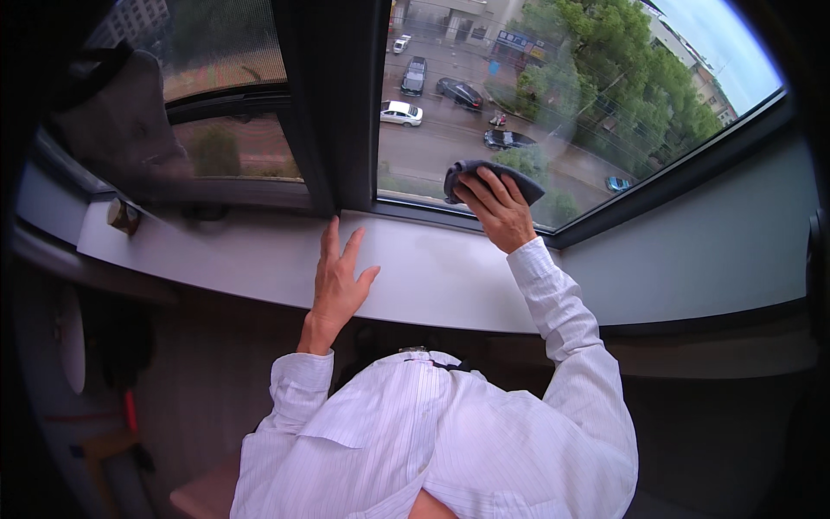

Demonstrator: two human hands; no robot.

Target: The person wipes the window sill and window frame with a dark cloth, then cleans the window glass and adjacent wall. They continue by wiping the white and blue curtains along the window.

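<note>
My right hand [502, 211] presses a folded dark grey cloth [528, 184] against the lower part of the window pane [428, 156]. Its fingers lie spread over the cloth, just above the bottom of the dark window frame [434, 214]. To the left, my left hand [340, 279] holds nothing; its fingers are apart over the white windowsill [441, 279], with the fingertips near the foot of the dark upright post [331, 130].
A small cup-like container [123, 217] stands at the sill's left end. Left of the post is a screened window section [224, 45]. A pale side wall [700, 246] bounds the right. Below the sill at lower left, a pinkish seat-like surface [211, 486] shows.
</note>
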